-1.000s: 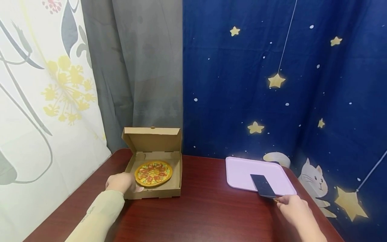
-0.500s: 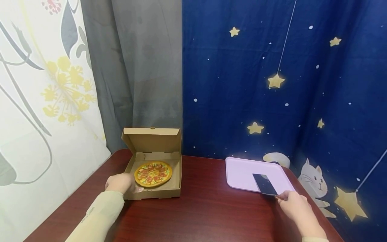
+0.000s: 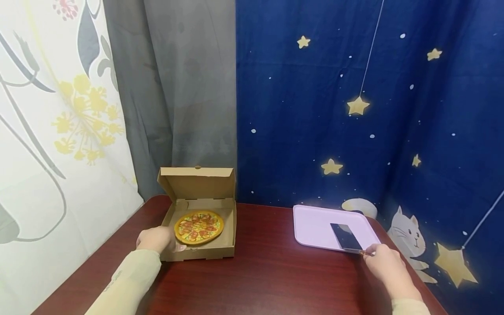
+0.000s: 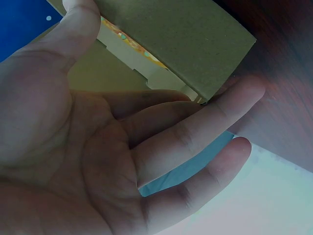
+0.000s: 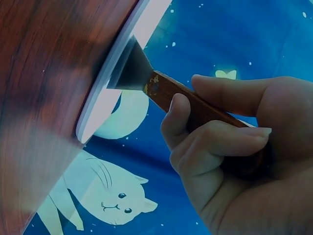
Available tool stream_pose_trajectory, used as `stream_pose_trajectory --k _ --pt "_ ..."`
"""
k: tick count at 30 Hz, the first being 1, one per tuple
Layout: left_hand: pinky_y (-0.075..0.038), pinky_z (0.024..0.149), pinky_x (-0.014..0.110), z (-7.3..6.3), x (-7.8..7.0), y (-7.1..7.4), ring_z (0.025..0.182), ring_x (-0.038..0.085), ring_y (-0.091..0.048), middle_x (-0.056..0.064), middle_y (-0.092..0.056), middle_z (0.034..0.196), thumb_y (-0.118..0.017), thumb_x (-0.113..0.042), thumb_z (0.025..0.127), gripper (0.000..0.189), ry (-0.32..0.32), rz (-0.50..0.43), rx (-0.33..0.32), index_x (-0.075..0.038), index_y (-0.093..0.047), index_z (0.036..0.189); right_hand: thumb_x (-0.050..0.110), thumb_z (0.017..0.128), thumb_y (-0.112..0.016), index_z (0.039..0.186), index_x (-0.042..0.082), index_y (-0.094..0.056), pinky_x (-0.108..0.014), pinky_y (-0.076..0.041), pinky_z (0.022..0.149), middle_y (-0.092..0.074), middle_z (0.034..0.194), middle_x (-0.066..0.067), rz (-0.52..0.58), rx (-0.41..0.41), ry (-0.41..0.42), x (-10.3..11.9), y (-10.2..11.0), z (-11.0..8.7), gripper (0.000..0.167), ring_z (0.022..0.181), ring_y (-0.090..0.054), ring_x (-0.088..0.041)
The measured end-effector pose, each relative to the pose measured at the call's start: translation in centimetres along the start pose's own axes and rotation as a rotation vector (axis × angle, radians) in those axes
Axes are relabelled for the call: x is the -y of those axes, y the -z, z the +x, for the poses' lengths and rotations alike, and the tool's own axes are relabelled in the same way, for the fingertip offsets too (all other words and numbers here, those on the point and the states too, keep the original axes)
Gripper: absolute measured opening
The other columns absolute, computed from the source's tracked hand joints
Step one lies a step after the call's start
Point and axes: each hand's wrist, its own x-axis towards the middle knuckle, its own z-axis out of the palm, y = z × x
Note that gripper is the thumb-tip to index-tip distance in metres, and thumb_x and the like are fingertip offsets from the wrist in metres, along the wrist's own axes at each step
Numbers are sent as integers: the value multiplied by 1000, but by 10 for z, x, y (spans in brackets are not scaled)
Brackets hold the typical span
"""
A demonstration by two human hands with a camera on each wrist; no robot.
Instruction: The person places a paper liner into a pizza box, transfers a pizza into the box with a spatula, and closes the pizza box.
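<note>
A toy pizza with a yellow crust lies in a cardboard pizza box, whose lid stands raised at the back. My left hand rests at the box's front left corner, the thumb along its front edge. In the left wrist view its fingers stretch out loosely beside the cardboard wall. On the right, my right hand grips the wooden handle of a spatula. The flat metal blade of the spatula reaches over the front edge of the pink tray, overlapping its right half.
Both the box and the tray stand on a dark red wooden table, one at its left, the other at its right. Behind hang a grey curtain and a blue star-patterned curtain. A white patterned curtain borders the left side.
My right hand has shifted slightly away from me, and the spatula's blade now lies a little farther over the tray. The left hand, box and pizza have stayed in place.
</note>
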Motion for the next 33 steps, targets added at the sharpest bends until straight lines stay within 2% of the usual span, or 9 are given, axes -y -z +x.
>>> stream_pose_trajectory --k 1,2,5,8,9,11,18,22,33 --pt "-58 96 58 4 1 -2 110 43 -68 32 -65 135 -80 -71 81 91 2 -1 2 7 -67 125 17 96 -68 112 -7 -73 -69 -51 93 -65 122 -42 2 1 0 0 0 1 30 113 -60 -62" --pt "-58 95 59 20 8 -9 110 42 -68 30 -65 136 -79 -79 77 99 0 8 1 6 -67 127 17 96 -67 112 -7 -73 -68 -51 92 -66 121 -42 4 0 3 0 0 3 29 111 -61 -61" --pt "-59 91 58 46 18 -21 109 41 -68 28 -65 139 -80 -87 66 109 18 2 1 3 -69 127 15 97 -66 113 -10 -71 -66 -52 89 -66 120 -41 14 1 12 0 0 7 30 105 -64 -56" --pt "-59 89 58 65 26 -31 109 41 -68 26 -66 138 -79 -93 57 119 24 3 -1 2 -69 127 15 97 -65 115 -11 -70 -63 -53 85 -66 120 -42 18 -2 23 0 -1 11 32 102 -65 -53" --pt "-59 89 57 57 24 -27 107 41 -69 28 -66 137 -81 -90 59 115 29 -8 0 3 -69 125 16 97 -65 115 -12 -70 -61 -53 84 -66 120 -42 20 -2 24 -1 -1 12 33 101 -65 -52" --pt "-59 88 56 59 25 -27 107 40 -69 28 -65 138 -78 -94 58 118 26 5 -3 2 -69 126 15 97 -65 115 -11 -70 -59 -53 81 -67 119 -41 26 -5 25 -2 -3 13 32 97 -66 -50" --pt "-58 95 56 13 7 -5 107 41 -68 31 -66 134 -79 -80 74 103 13 -4 4 9 -67 124 12 96 -64 117 -13 -68 -62 -54 85 -67 117 -41 36 -9 -1 -5 -12 18 33 97 -67 -48" --pt "-58 96 56 -2 0 0 107 41 -68 32 -65 133 -80 -72 81 95 16 4 -1 11 -65 124 12 97 -64 118 -13 -67 -59 -54 83 -67 117 -40 28 -11 -22 -7 -17 20 33 93 -66 -45" --pt "-58 95 56 -2 -1 -1 106 41 -69 31 -66 132 -78 -73 82 94 1 12 -10 10 -66 124 9 95 -63 116 -14 -67 -54 -53 76 -69 111 -39 22 -42 -4 -12 -17 28 31 86 -64 -40"
